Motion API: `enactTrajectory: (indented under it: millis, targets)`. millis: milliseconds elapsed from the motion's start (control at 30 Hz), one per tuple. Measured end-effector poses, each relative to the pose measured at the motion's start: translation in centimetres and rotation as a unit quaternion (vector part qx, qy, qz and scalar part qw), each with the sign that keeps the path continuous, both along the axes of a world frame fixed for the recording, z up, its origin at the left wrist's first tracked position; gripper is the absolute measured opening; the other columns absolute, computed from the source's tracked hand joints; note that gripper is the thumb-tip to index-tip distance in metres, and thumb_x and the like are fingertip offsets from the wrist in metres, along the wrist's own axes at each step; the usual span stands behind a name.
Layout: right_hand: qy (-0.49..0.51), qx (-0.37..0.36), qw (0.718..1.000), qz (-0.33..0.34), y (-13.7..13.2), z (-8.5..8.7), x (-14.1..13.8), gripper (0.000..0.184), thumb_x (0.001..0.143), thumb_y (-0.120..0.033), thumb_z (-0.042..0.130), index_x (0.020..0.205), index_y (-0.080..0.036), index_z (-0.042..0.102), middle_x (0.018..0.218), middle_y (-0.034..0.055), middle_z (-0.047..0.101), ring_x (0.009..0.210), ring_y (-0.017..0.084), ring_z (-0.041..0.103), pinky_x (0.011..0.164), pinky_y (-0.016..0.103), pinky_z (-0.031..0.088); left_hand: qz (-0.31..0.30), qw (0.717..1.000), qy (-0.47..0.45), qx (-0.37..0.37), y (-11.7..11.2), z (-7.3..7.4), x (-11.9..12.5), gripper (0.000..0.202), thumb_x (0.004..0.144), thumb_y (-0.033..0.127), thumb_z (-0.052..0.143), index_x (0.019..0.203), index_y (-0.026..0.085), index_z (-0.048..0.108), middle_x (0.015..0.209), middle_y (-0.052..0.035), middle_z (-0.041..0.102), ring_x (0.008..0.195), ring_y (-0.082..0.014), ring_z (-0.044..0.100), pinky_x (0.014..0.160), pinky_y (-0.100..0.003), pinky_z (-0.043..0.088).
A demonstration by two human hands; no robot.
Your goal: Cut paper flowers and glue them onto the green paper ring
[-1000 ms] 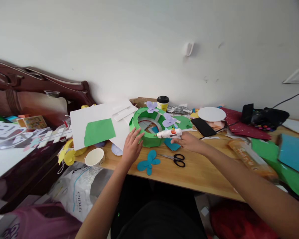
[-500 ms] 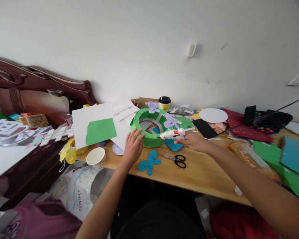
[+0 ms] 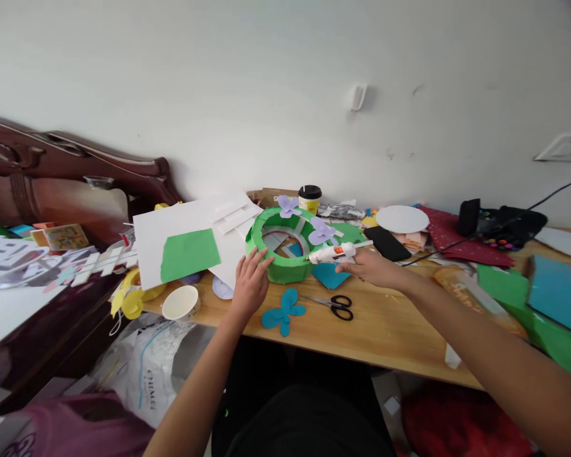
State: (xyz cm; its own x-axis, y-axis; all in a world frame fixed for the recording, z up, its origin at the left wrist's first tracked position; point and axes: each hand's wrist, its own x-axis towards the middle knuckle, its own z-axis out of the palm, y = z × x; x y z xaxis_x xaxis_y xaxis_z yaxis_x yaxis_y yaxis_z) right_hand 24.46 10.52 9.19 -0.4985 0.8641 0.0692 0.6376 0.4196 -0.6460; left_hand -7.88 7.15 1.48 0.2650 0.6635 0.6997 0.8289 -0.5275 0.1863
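A green paper ring (image 3: 285, 270) with pale purple paper flowers (image 3: 321, 231) on its rim stands on the wooden table (image 3: 385, 330). My left hand (image 3: 249, 284) rests flat against the ring's near left wall, fingers spread. My right hand (image 3: 372, 268) grips a white glue gun (image 3: 337, 252), its nozzle touching the ring's right rim. A blue paper butterfly (image 3: 283, 311) and black-handled scissors (image 3: 335, 304) lie just in front of the ring.
White sheets with a green paper piece (image 3: 189, 252) lie left of the ring. A paper cup (image 3: 181, 303) sits near the table's left corner. A coffee cup (image 3: 309, 197), a white disc (image 3: 402, 219), a black phone (image 3: 384, 244) and coloured sheets (image 3: 556, 295) crowd the back and right. A dark wooden headboard (image 3: 52, 171) stands at left.
The glue gun's nozzle has shifted a little to the right and further back along the ring's rim. My left hand has stayed on the ring's wall.
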Motion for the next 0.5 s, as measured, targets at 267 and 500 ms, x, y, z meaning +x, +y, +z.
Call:
enactTrajectory:
  millis: [267,500]
  targets:
    - [0.012,0.013,1.0,-0.018,-0.49,0.43,0.12,0.036,0.08,-0.055,0.062,0.081,-0.019,0.067,0.069,0.0044,0.064,0.069,0.022,0.06,0.064,0.03,0.047,-0.001,1.0,0.002,-0.004,0.07,0.05,0.14,0.041,0.094,0.011,0.041,0.132,0.022,0.05,0.146,-0.009,0.048,0.144,-0.0222,0.029,0.115,-0.046,0.025]
    - [0.022,0.02,0.999,-0.019,-0.56,-0.03,0.41,0.038,0.08,-0.054,0.062,0.092,-0.019,0.071,0.082,0.0057,0.07,0.081,0.026,0.064,0.073,0.033,0.05,0.003,1.0,-0.002,-0.004,-0.06,0.06,0.32,0.041,0.094,0.011,0.041,0.132,0.022,0.05,0.146,-0.009,0.049,0.144,-0.0221,0.029,0.115,-0.046,0.024]
